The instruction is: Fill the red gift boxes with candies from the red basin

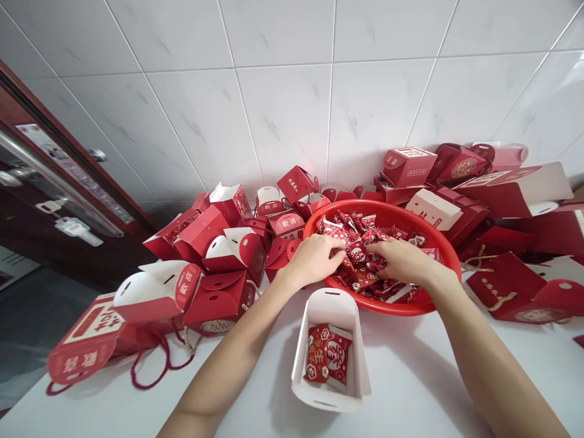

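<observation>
Both hands are in a red plastic basket [449, 258] heaped with small red-wrapped candies [360, 277]. My left hand [317, 260] reaches over its near left rim, fingers curled against a wrapped candy. From the right, my right hand [404, 261] dips into the heap with bent fingers around wrapped candy; its fingertips are partly hidden among the wrappers. Just in front of the basket stands an open box [358, 365], white inside, with its end flaps up. Two red candy packets [318, 353] with white and gold print lie on its bottom.
Red gift boxes [219, 298], some open and some closed with cord handles, crowd the left of the white table [396, 389]. More red boxes [515, 188] are piled at the right and along the tiled wall [283, 103]. A dark door [68, 194] with keys in it stands left.
</observation>
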A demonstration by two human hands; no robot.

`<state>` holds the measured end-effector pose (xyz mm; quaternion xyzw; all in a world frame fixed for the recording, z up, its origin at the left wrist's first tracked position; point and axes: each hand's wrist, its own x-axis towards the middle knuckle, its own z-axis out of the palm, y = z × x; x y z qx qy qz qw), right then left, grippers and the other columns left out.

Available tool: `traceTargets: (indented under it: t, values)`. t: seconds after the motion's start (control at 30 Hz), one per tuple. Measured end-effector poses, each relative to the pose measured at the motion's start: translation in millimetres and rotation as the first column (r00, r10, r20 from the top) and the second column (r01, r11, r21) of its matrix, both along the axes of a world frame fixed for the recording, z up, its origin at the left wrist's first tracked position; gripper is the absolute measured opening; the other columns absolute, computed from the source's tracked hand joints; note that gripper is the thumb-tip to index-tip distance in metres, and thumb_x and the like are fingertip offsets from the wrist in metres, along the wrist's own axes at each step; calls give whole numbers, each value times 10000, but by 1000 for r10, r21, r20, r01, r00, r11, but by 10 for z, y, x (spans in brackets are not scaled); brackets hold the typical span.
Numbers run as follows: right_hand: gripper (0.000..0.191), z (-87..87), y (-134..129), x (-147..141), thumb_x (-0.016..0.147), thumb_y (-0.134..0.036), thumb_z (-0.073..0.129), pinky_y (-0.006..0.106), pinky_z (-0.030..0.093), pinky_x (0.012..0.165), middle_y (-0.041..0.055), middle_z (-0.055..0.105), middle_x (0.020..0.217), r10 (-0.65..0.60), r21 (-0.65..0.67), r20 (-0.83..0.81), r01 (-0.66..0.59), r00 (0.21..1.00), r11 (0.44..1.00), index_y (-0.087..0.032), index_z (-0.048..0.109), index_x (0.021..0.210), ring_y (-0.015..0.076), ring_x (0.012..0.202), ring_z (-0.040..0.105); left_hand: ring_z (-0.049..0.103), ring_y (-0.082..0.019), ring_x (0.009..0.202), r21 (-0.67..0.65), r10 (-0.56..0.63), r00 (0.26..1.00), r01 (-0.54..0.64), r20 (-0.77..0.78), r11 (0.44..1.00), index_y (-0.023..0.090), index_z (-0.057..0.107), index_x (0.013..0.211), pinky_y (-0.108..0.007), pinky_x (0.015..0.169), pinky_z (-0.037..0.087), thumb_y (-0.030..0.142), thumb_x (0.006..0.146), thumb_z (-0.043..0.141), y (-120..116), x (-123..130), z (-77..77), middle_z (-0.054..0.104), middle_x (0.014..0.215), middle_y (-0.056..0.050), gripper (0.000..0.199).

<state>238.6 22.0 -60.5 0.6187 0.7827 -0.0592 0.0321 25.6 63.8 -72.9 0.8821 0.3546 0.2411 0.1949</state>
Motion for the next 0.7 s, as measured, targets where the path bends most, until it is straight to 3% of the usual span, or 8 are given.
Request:
traceTargets:
  t: [0.13,0.27,0.37,0.5,0.6,0.7]
  values:
    - [193,37,-16,-7,820,-69,578,322,376,610,137,752,810,-68,68,26,66,997,995,-196,674,712,314,797,714,702,-209,702,-6,-24,999,24,27,1000,220,772,822,-292,658,478,185,891,607,10,-4,-11,765,765,-38,181]
    - [237,121,-11,103,831,-86,540,309,332,577,91,722,743,-98,149,-29,101,995,984,-210,598,637,247,689,652,688,-196,665,1,-34,999,34,29,999,214,751,753,-285,664,471,173,892,618,19,-14,0,751,729,-27,196]
    - [210,163,6,213,861,-166,527,286,372,591,36,686,690,-71,232,-203,118,977,965,-214,572,662,192,638,600,710,-206,714,-9,-27,1000,27,15,1000,211,762,776,-287,684,486,171,898,610,26,-21,5,771,778,-36,199]
    - [270,170,26,301,868,-397,560,267,384,552,-6,588,586,51,302,-555,144,830,943,-210,602,677,154,549,498,726,-214,772,-36,5,1000,-5,12,999,196,781,869,-294,694,499,208,922,589,28,-15,18,791,859,-54,200]
    - [279,176,17,302,844,-419,589,268,383,540,-2,605,582,97,342,-601,145,794,929,-204,631,670,145,536,489,709,-213,765,-19,48,999,-47,17,999,179,772,872,-308,700,502,255,943,591,28,-6,33,777,865,-63,208]
    - [219,197,-11,278,837,-379,599,292,428,574,5,654,590,74,391,-628,232,774,891,-209,657,712,162,538,542,702,-233,851,23,90,996,-90,9,996,172,738,802,-338,768,527,286,952,603,29,-7,39,744,932,-84,231]
